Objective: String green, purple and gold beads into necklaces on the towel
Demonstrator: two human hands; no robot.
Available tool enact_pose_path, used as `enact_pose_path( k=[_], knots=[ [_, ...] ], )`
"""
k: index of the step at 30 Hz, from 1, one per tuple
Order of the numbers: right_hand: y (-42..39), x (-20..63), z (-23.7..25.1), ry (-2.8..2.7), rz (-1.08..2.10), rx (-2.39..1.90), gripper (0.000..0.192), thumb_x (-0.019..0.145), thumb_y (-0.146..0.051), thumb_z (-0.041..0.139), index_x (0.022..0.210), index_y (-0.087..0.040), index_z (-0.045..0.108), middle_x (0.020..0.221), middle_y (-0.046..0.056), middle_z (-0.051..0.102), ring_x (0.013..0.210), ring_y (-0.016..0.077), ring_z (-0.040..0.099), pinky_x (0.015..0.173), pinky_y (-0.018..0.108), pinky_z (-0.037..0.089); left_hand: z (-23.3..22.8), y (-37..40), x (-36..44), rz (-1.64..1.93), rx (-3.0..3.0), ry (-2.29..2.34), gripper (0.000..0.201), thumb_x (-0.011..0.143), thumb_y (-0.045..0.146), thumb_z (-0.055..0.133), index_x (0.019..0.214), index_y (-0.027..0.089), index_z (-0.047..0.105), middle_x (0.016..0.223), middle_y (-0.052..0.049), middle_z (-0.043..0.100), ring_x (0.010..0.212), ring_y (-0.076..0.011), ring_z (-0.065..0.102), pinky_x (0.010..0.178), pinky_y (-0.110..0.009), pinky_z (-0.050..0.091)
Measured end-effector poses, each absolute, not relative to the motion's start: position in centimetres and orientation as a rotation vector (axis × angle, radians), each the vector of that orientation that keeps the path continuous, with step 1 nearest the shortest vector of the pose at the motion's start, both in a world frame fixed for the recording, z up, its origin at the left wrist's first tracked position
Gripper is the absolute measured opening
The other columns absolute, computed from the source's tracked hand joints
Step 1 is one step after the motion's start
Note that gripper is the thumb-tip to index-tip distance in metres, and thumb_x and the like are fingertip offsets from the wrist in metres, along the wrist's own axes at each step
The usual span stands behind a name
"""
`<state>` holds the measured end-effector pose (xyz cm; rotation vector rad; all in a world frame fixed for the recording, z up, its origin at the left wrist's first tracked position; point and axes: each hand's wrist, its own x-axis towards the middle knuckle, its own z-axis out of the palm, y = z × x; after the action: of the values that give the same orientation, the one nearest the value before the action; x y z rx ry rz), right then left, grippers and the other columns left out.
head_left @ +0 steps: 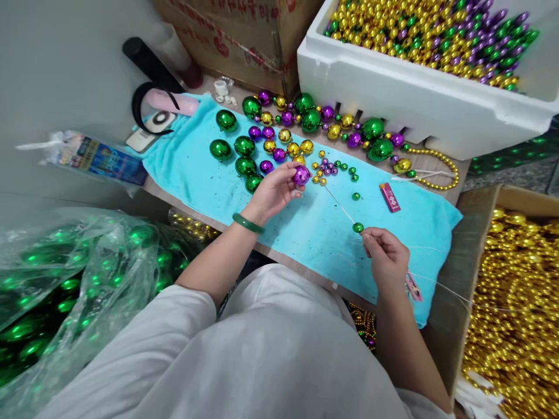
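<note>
In my left hand (279,189) a shiny purple bead (301,175) is pinched between thumb and fingers, above the turquoise towel (301,227). My right hand (388,256) is closed on a thin clear string (339,205), right behind a small green bead (358,227). The string's free end slants up and left toward the purple bead, apart from it. Small gold beads (318,177), little purple beads (328,167) and small green beads (351,169) lie just beyond. Larger green balls (244,146) and medium gold beads (306,147) rest left of them.
A finished-looking bead strand (334,131) lies along the back, before a white foam box (393,87) full of beads. A carton of gold beads (515,291) stands right, a bag of green balls (87,279) left. A small pink box (389,197) sits on the towel.
</note>
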<state>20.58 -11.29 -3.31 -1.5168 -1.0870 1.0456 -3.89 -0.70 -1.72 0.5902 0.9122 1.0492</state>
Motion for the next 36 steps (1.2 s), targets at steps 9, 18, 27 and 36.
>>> enact_pose_path(
  k=[9, 18, 27, 36],
  knots=[
    [-11.8, 20.4, -3.4, -1.115, 1.036, -1.553, 0.018, 0.073, -0.034, 0.068, 0.073, -0.016, 0.068, 0.055, -0.003, 0.053, 0.049, 0.009, 0.04, 0.046, 0.023, 0.031, -1.7, -1.4, -4.1, 1.056, 0.63, 0.899, 0.024, 0.077, 0.025, 0.063, 0.1, 0.016, 0.062, 0.086, -0.004, 0.066, 0.064, -0.0088, 0.058, 0.054, -0.021, 0.045],
    [-11.8, 20.9, -3.5, -1.214, 0.994, -1.57, 0.019, 0.075, -0.036, 0.068, 0.073, -0.018, 0.069, 0.059, -0.001, 0.056, 0.053, 0.0107, 0.043, 0.05, 0.025, 0.035, -2.1, -2.3, -4.2, 0.996, 0.9, 0.942, 0.036, 0.074, 0.028, 0.073, 0.108, 0.021, 0.067, 0.101, -0.004, 0.067, 0.075, -0.0102, 0.06, 0.06, -0.022, 0.047],
    [-11.3, 21.1, -6.4, -1.138, 1.122, -1.517, 0.018, 0.075, -0.036, 0.069, 0.076, -0.018, 0.069, 0.056, -0.003, 0.053, 0.051, 0.01, 0.043, 0.05, 0.025, 0.035, -1.6, -3.3, -3.4, 0.95, 1.052, 0.811, 0.042, 0.07, 0.028, 0.08, 0.11, 0.022, 0.07, 0.1, -0.003, 0.068, 0.077, -0.0107, 0.058, 0.064, -0.022, 0.048],
    [-10.9, 21.3, -7.0, -1.097, 1.242, -1.47, 0.02, 0.075, -0.037, 0.068, 0.077, -0.018, 0.066, 0.055, -0.004, 0.052, 0.048, 0.0091, 0.042, 0.046, 0.023, 0.032, -1.3, -3.9, -2.7, 0.989, 1.048, 0.804, 0.043, 0.07, 0.026, 0.081, 0.111, 0.023, 0.069, 0.105, -0.004, 0.067, 0.086, -0.0132, 0.061, 0.069, -0.023, 0.05]
  ],
)
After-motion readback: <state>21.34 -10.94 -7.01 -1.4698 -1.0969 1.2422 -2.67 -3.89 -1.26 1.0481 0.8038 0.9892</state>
